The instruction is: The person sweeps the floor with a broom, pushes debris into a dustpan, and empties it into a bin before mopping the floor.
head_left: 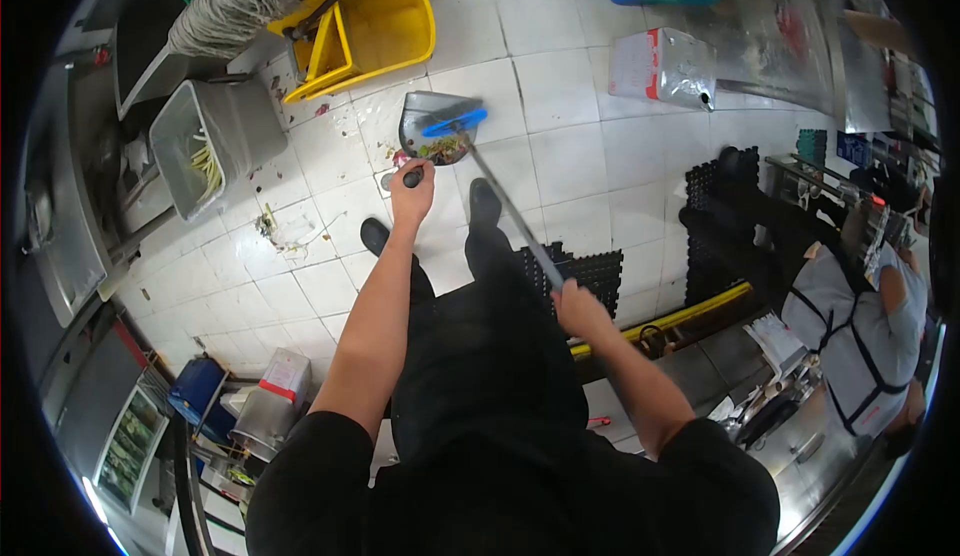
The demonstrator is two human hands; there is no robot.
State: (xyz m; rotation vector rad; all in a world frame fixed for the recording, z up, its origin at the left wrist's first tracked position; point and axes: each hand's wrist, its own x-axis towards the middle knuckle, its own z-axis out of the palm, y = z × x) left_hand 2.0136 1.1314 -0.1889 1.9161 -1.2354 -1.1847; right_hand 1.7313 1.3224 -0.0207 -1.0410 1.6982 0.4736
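My left hand is closed around the dark handle of a dustpan, seen end-on from above. The grey dustpan rests on the white tiled floor in front of my shoes. My right hand grips the long grey stick of a broom, which slants forward and left. Its blue head lies over the dustpan. Green and brown food scraps are gathered at the pan's near side, below the bristles.
Ahead stands a yellow mop bucket beside a grey string mop. A grey bin is at left, near scattered scraps. A metal tin and black mats are rightward. A co-worker stands at far right.
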